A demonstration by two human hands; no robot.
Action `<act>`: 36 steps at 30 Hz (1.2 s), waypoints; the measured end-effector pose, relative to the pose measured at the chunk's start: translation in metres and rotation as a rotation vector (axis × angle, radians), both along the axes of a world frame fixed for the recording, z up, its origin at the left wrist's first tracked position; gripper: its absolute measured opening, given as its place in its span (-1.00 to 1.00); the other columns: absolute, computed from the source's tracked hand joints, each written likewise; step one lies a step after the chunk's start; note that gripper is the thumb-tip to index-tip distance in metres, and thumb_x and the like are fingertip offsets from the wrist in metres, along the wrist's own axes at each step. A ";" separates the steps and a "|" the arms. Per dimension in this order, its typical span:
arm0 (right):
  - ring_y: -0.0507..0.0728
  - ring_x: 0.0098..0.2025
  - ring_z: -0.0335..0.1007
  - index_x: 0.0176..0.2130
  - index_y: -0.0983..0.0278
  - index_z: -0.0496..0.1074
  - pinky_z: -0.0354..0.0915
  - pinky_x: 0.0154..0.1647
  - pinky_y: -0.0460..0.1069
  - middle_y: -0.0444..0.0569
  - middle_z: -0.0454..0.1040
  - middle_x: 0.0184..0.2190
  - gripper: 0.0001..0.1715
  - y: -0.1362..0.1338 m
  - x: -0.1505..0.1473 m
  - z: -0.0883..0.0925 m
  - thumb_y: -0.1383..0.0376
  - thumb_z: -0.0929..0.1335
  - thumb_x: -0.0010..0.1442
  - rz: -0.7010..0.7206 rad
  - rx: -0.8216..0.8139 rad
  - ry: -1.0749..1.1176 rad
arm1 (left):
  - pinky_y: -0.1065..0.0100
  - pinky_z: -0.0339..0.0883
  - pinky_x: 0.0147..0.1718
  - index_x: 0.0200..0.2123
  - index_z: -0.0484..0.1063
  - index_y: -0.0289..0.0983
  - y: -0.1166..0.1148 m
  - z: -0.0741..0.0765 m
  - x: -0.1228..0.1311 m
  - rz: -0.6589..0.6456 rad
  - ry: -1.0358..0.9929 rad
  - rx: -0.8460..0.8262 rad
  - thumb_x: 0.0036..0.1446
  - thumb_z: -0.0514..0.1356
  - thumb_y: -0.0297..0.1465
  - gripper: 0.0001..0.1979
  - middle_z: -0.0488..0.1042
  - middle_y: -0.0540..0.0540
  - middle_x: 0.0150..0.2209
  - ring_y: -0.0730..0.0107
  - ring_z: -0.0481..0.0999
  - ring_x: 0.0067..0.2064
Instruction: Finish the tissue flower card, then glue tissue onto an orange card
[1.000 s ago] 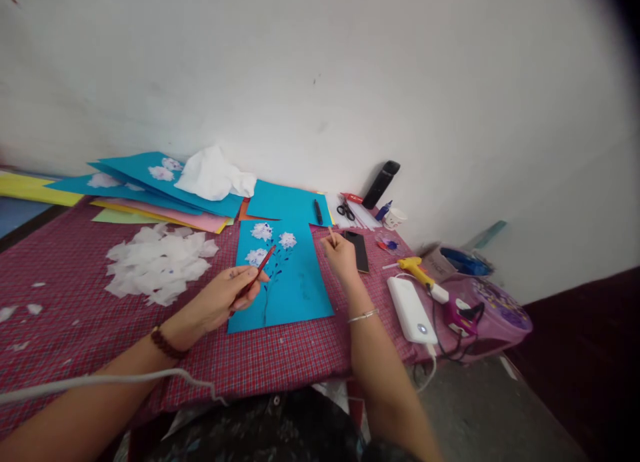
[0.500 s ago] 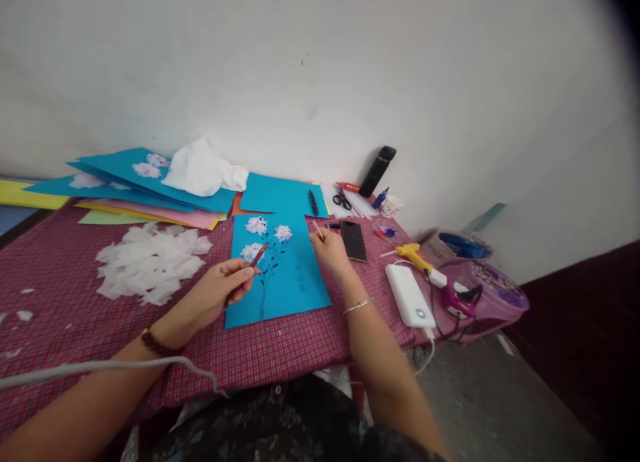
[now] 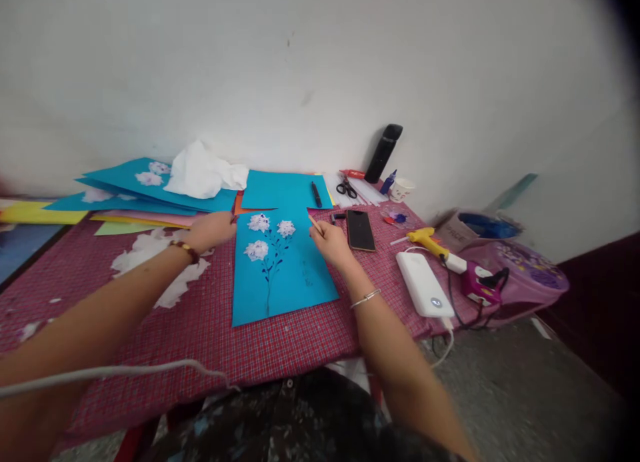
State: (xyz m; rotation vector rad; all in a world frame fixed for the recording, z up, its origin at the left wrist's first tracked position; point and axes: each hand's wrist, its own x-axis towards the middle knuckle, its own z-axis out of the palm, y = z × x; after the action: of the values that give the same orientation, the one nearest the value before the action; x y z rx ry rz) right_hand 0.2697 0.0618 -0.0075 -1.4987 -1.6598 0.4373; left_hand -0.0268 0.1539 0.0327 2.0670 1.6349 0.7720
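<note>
A blue sheet of paper (image 3: 320,285) lies on the table, bearing white crumpled-paper flowers (image 3: 257,251) and dark painted stems and leaves (image 3: 271,270). At its upper left edge my left hand (image 3: 214,231) is closed, a small dark-red end of a pencil (image 3: 234,218) showing at the fingertips. Most of that pencil is hidden. By the sheet's upper right edge, my right hand (image 3: 330,242) is closed in a pinch on a thin pale stick (image 3: 314,222), whose kind I cannot make out.
White paper scraps (image 3: 175,290) lie left of the sheet. Stacked blue papers (image 3: 120,175) and a white tissue (image 3: 200,172) are behind. Scissors (image 3: 347,189), a phone (image 3: 361,231), a glue gun (image 3: 429,242) and a white power bank (image 3: 424,285) sit right.
My left hand has moved away from over the flowers, up and left to the sheet's edge, taking the pencil along. My right hand still pinches the stick near the right edge. The view has shifted slightly.
</note>
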 end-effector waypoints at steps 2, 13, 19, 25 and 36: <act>0.07 -0.55 0.14 -0.51 0.20 0.25 -0.07 -0.47 -0.03 -0.17 0.23 -0.63 -0.69 -0.001 -0.001 0.001 0.21 0.28 0.25 0.001 0.012 0.001 | 0.08 0.30 -0.29 -0.60 0.20 -0.19 0.007 -0.003 0.015 0.050 0.135 -0.028 -0.04 0.29 -0.47 -0.71 0.37 -0.16 -0.55 -0.18 0.53 -0.30; 0.09 -0.49 0.35 -0.40 0.24 0.42 0.26 -0.44 -0.02 -0.05 0.41 -0.54 -0.31 -0.006 0.017 0.019 -0.13 0.07 0.40 -0.088 0.177 0.541 | 0.18 0.32 -0.11 -0.31 0.34 -0.35 0.008 0.047 0.050 -0.020 0.236 0.073 0.27 0.04 -0.34 -0.80 0.53 -0.23 -0.24 -0.04 0.52 -0.04; -0.01 -0.74 -0.03 -0.50 0.20 0.35 0.00 -0.68 -0.07 -0.25 0.07 -0.79 -0.19 -0.006 0.011 0.024 -0.33 0.04 0.29 0.103 0.020 0.859 | 0.38 0.24 -0.59 -0.45 0.40 -0.25 -0.074 0.020 0.080 -0.356 -0.176 -0.249 0.28 -0.04 -0.05 -0.54 0.45 -0.07 -0.52 0.40 0.37 -0.58; -0.04 -0.74 0.00 -0.48 0.22 0.37 -0.02 -0.70 -0.10 -0.27 0.13 -0.80 -0.20 -0.015 -0.018 0.022 -0.35 0.10 0.24 0.246 -0.049 0.840 | 0.43 0.21 -0.61 -0.24 0.43 -0.26 -0.114 0.012 0.098 -0.542 -0.397 -0.545 0.27 0.03 -0.03 -0.58 0.47 -0.07 -0.41 0.44 0.36 -0.53; -0.06 -0.67 0.23 -0.32 0.26 0.45 0.10 -0.65 -0.14 -0.20 0.48 -0.60 -0.70 -0.008 0.002 0.017 0.07 0.37 0.24 0.298 -0.209 0.795 | 0.22 0.40 -0.28 -0.23 0.42 -0.22 -0.099 -0.003 0.033 -0.292 -0.166 -0.061 0.23 0.08 -0.08 -0.66 0.52 -0.07 -0.33 0.20 0.52 -0.28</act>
State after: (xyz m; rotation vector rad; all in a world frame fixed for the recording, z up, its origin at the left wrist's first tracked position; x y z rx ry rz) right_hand 0.2720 0.0534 0.0096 -0.9974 -1.2015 1.2201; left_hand 0.0060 0.0545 0.0296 2.0748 1.2187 0.7580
